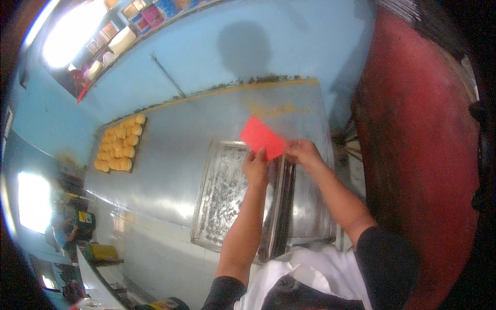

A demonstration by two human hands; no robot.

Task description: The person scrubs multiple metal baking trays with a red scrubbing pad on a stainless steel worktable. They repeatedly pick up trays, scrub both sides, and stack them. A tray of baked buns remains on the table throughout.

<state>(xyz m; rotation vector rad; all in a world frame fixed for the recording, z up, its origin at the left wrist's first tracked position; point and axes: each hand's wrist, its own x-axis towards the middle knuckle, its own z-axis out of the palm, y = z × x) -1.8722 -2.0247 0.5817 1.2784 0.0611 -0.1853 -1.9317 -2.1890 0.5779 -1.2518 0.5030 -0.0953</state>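
Between my two hands is a flat red rectangular sheet or scraper (262,137), tilted above the far end of a metal baking tray (219,181). My left hand (256,166) pinches its lower edge, thumb and fingers closed. At its right corner my right hand (302,153) grips it with bent fingers. The tray's surface is worn and spotted with dark marks. Along its right side run dark metal edges (283,201), which look like more trays stacked or stood together. All of this rests on a steel-topped table (165,150).
Rows of golden bread rolls (120,144) sit on a dark tray at the table's far left. Behind is a blue wall (191,57) with a loaded shelf (155,23). A large red panel (418,155) stands close on the right. Dark-and-yellow containers (85,219) are at lower left.
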